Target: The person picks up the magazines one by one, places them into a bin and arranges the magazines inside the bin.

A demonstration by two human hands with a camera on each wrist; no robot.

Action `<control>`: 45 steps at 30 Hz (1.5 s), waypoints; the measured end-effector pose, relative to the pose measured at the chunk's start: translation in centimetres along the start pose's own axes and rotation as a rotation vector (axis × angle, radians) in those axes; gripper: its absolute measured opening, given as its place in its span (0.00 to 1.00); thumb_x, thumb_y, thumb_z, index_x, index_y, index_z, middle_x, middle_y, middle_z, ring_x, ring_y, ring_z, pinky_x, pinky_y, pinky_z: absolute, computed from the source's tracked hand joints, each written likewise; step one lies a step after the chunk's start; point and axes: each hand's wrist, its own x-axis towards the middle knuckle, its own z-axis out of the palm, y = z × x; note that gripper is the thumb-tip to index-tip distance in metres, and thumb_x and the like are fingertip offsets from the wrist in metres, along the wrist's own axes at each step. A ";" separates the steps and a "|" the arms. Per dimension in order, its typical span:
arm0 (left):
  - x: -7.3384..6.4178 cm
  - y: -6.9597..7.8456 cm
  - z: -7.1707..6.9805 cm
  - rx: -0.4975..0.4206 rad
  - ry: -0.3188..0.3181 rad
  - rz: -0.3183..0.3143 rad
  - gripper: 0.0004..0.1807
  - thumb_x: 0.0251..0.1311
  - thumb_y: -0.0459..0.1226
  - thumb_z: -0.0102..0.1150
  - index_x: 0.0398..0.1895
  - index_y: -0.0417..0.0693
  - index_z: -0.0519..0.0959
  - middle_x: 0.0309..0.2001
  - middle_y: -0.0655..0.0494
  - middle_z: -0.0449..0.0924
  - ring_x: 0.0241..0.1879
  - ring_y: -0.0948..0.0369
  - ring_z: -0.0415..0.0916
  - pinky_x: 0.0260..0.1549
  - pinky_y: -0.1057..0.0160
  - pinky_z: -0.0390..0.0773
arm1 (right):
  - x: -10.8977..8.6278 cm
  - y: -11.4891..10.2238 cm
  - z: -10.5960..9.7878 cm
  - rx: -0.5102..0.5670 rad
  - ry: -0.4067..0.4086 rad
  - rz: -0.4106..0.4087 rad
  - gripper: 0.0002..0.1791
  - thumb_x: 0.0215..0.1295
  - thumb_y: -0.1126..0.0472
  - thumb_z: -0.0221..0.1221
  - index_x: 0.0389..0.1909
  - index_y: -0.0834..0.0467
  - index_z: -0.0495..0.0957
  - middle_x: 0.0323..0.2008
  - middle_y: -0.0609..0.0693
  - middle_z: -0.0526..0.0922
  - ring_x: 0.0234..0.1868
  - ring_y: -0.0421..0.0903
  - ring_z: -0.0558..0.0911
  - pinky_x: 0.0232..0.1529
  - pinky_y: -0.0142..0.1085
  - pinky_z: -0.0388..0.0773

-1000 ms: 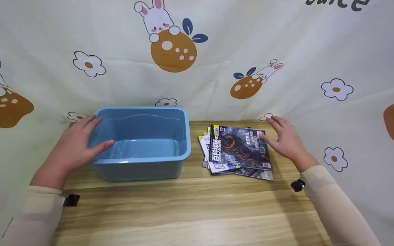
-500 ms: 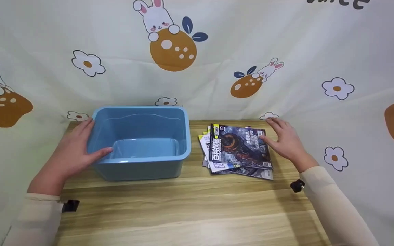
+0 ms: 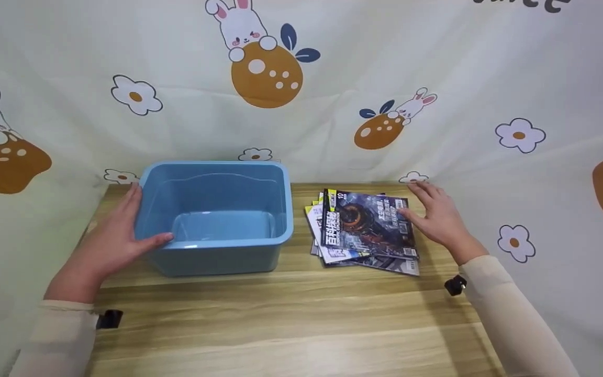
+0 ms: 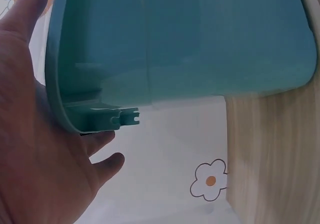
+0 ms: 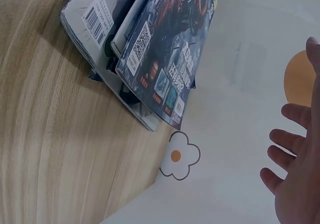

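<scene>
A light-blue plastic bin [image 3: 228, 257] stands upright on the wooden table at the back left, with nothing inside. My left hand [image 3: 110, 238] is at its left rim, thumb by the front corner and fingers stretched along the left side. In the left wrist view, the bin's rim [image 4: 52, 64] lies right against the palm side of that hand. To the right is a small stack of magazines [image 3: 369, 225], fanned unevenly, a dark cover on top. My right hand [image 3: 437, 217] hovers beside the stack's right edge, fingers spread, holding nothing; the right wrist view shows a gap between them.
A pale cloth [image 3: 186, 125] printed with rabbits, oranges and flowers hangs close behind the bin and stack, and along both sides. The wooden table [image 3: 280, 324] extends in front of them. A small black device sits at each sleeve cuff.
My left hand has shifted slightly left and down, from over the bin's left rim to beside it. My right hand, the bin and the magazines have stayed in place.
</scene>
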 end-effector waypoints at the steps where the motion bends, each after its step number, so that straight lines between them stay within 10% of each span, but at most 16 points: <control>1: 0.0 0.0 0.1 -0.002 -0.006 -0.005 0.73 0.65 0.71 0.67 0.92 0.44 0.32 0.90 0.36 0.32 0.83 0.23 0.43 0.63 0.13 0.62 | 0.0 0.0 0.0 0.001 -0.001 0.001 0.44 0.77 0.39 0.67 0.85 0.57 0.68 0.81 0.67 0.67 0.79 0.73 0.65 0.77 0.75 0.57; 45: -0.3 -0.7 1.3 0.010 0.053 -0.015 0.73 0.64 0.73 0.67 0.92 0.45 0.33 0.91 0.38 0.34 0.83 0.24 0.46 0.64 0.14 0.61 | -1.6 3.7 5.1 0.203 -0.283 0.312 0.56 0.75 0.33 0.67 0.90 0.56 0.54 0.78 0.80 0.60 0.74 0.81 0.69 0.72 0.77 0.66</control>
